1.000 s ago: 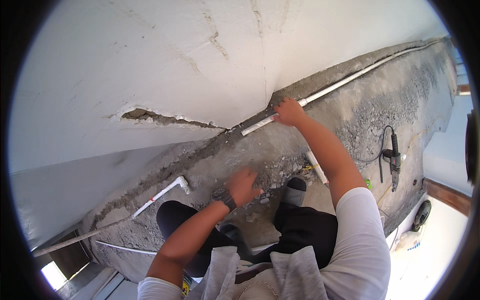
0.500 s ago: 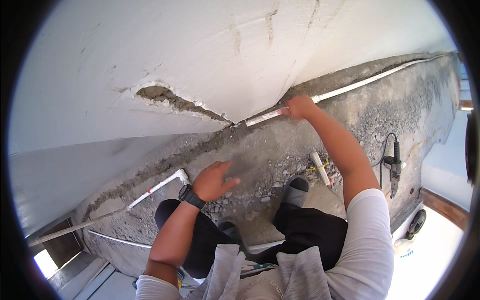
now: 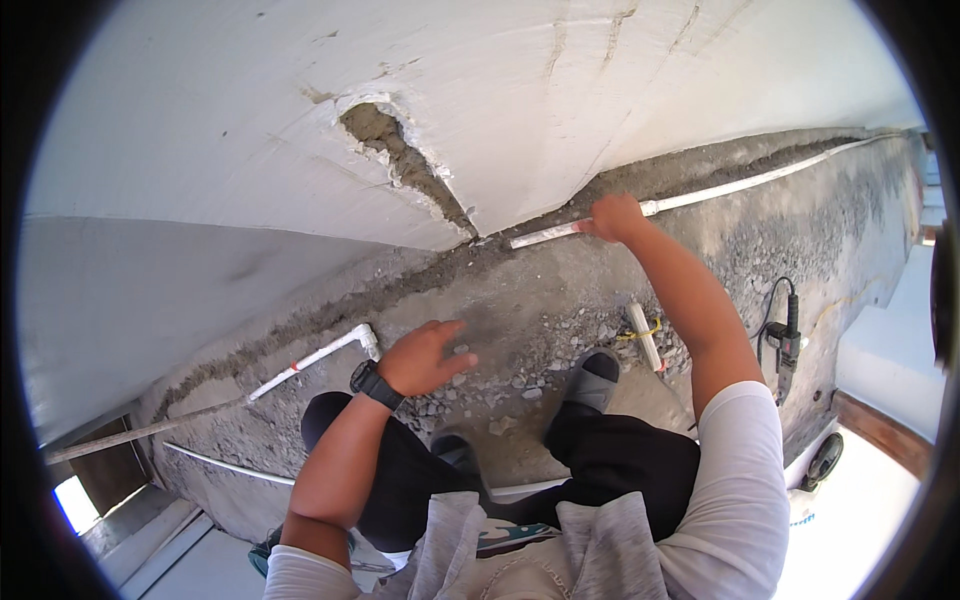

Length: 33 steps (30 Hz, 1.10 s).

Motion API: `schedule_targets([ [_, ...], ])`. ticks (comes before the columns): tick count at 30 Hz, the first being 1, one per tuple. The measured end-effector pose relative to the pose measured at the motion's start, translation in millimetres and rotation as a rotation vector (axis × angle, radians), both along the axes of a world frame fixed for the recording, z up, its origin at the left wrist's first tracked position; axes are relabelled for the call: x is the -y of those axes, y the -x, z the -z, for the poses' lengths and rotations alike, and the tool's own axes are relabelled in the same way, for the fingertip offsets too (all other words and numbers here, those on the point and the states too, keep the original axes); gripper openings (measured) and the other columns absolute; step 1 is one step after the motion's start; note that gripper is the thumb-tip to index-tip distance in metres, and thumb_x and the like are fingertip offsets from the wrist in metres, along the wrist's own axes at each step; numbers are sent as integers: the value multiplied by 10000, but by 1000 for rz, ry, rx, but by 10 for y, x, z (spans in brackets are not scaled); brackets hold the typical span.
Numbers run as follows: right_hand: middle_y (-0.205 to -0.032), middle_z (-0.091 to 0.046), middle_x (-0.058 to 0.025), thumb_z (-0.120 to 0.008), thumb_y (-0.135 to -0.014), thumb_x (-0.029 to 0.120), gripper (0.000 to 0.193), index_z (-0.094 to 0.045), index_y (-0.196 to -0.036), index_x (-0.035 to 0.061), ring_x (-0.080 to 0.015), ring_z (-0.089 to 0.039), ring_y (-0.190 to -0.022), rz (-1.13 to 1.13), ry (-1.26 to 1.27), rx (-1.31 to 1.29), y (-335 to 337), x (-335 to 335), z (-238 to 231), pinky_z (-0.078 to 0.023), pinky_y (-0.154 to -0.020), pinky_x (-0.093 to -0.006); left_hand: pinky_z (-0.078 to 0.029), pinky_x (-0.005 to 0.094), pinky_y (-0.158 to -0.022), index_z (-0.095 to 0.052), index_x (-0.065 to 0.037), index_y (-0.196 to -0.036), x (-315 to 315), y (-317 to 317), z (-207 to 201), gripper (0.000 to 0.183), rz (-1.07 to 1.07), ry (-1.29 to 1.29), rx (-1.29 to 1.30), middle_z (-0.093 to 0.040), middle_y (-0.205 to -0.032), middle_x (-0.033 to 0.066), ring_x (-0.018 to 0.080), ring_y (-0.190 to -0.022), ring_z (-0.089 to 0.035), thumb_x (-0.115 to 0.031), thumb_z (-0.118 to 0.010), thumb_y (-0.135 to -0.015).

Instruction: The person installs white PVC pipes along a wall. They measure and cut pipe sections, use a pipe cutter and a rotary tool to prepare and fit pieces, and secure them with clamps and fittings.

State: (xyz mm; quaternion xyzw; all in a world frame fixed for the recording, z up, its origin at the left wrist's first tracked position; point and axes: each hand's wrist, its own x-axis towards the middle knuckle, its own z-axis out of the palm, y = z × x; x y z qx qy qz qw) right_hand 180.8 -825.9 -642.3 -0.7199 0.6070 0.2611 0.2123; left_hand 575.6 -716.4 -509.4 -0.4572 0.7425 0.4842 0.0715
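Note:
A long white plastic pipe (image 3: 740, 184) with a coupling runs along the groove at the foot of the wall. Around it, close to its near end, the fingers of my right hand (image 3: 612, 218) are closed. The pipe's cut end stops just short of the wall corner. My left hand (image 3: 425, 358), with a black watch on the wrist, hovers over the ground with fingers apart and holds nothing. Beside it lies another white pipe with an elbow fitting (image 3: 362, 338) at its end.
A narrow groove (image 3: 330, 310) is cut along the wall base. The white wall has a chipped-out channel (image 3: 400, 155). Rubble (image 3: 540, 370) litters the floor. A power strip (image 3: 645, 337) and a corded power tool (image 3: 787, 340) lie to the right, and a thin white pipe (image 3: 225, 465) lies at the left.
My view has shifted, so the wall channel now appears farther right and higher. My right hand keeps its hold on the pipe, and my left hand stays spread.

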Motion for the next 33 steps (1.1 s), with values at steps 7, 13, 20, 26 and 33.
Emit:
schedule_targets([
  [7,-1016,-722,-156,-469,-910,683,690,-749,-977,55,-331,-673,-1026,-6,23,12,15,-23,21,-493,-902,-470,-543,394,-861,-536,18,-1337,-20,-77,37,680,2,1,67,-605,-1222,251,337,-1073,-646,-467,-693,-887],
  [13,-1009,-721,-151,-464,-910,688,695,-749,-962,56,-320,-668,-1033,-5,26,25,28,-14,14,-485,-909,-470,-529,401,-870,-543,19,-1329,-21,-100,78,693,-5,7,97,-627,-1181,248,334,-1038,-653,-488,-691,-881],
  [20,-993,-721,-147,-464,-909,686,684,-750,-942,65,-317,-671,-1022,0,20,28,21,-32,-21,-486,-898,-464,-526,409,-874,-546,23,-1322,6,-127,195,700,5,-18,88,-651,-1135,235,336,-1014,-659,-491,-699,-872],
  [26,-1020,-717,-153,-468,-904,688,690,-743,-974,58,-321,-663,-1047,29,31,44,44,-56,13,-468,-919,-473,-527,407,-869,-549,22,-1318,33,-102,227,695,-3,-42,89,-657,-1131,234,334,-1001,-667,-486,-703,-870],
  [33,-1047,-711,-156,-465,-898,700,704,-739,-989,58,-322,-650,-1072,64,30,59,59,-76,82,-446,-945,-488,-500,435,-892,-552,21,-1315,52,-74,244,712,6,-74,92,-649,-1113,246,380,-1034,-634,-529,-659,-875],
])
